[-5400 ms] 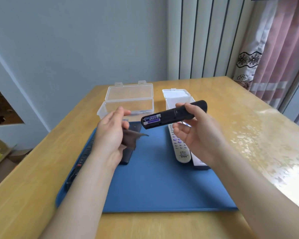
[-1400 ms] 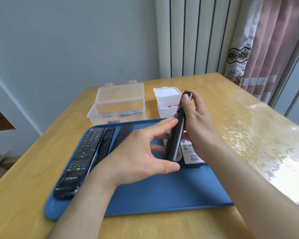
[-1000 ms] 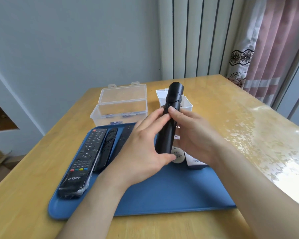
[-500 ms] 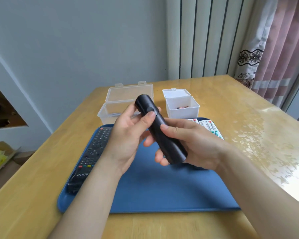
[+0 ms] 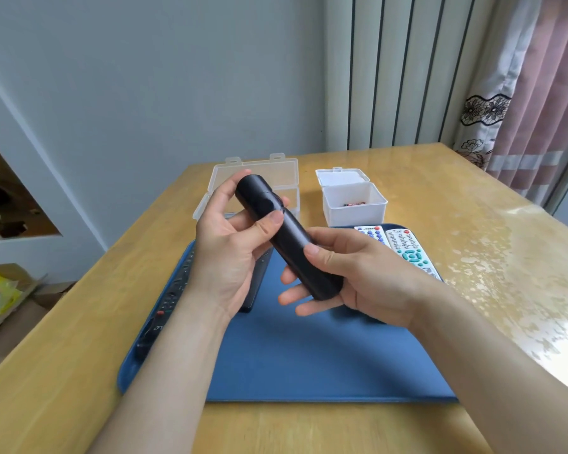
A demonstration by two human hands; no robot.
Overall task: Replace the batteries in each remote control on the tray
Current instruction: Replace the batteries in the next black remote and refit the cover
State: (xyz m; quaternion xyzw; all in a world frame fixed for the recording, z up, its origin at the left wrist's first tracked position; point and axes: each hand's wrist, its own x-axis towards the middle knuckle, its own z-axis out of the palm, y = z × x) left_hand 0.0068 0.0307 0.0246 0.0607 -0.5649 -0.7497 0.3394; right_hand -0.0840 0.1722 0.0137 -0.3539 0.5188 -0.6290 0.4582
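Broadly, a glossy wooden desk (image 5: 440, 198) carries a flat blue rectangular tray (image 5: 309, 365). Behind it stand a clear plastic lidded box (image 5: 259, 172) and a squat white box (image 5: 351, 204). Two pale buttoned remotes (image 5: 410, 250) lie at the tray's right edge. Above the tray slants a smooth, rounded black remote (image 5: 289, 244). The left hand (image 5: 230, 257) curls its fingers (image 5: 263, 224) round the upper end, and the right hand (image 5: 368, 280) grips the lower end.

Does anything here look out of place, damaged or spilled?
Nothing stands out. The left hand and right hand hold the black remote above the blue tray; two white remotes lie flat on it; nothing is spilled.
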